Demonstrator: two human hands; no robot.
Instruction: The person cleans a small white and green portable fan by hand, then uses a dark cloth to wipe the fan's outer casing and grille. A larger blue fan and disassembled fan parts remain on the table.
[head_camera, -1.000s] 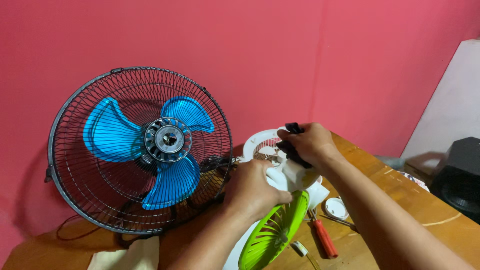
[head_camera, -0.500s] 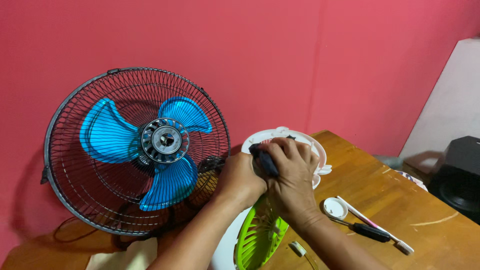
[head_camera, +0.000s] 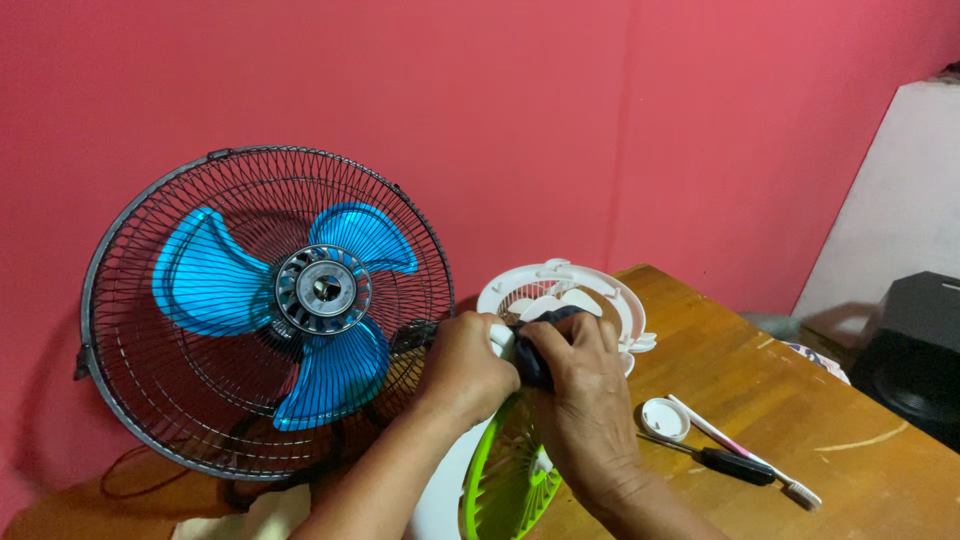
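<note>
The small white fan (head_camera: 570, 300) stood at frame centre, its round face tilted toward the upper right. The right hand (head_camera: 580, 385) pressed a dark cloth (head_camera: 535, 355) against its lower-left rim (nearer of the two); the left hand (head_camera: 465, 365) gripped the rim beside it. A green grille (head_camera: 505, 475) lay below, a screwdriver (head_camera: 725, 462) lower right.

1. Large round wire-caged fan (head_camera: 265, 310): dark grey grille, bright blue blades, silver hub.
2. Small round plastic fan (head_camera: 585, 300): white.
3. Round slatted plastic grille (head_camera: 505, 475): lime green.
4. Wooden table (head_camera: 760, 400): warm brown.
5. Wall (head_camera: 500, 120): pink-red.
6. Slim toothbrush (head_camera: 735, 450): white with pink.
</note>
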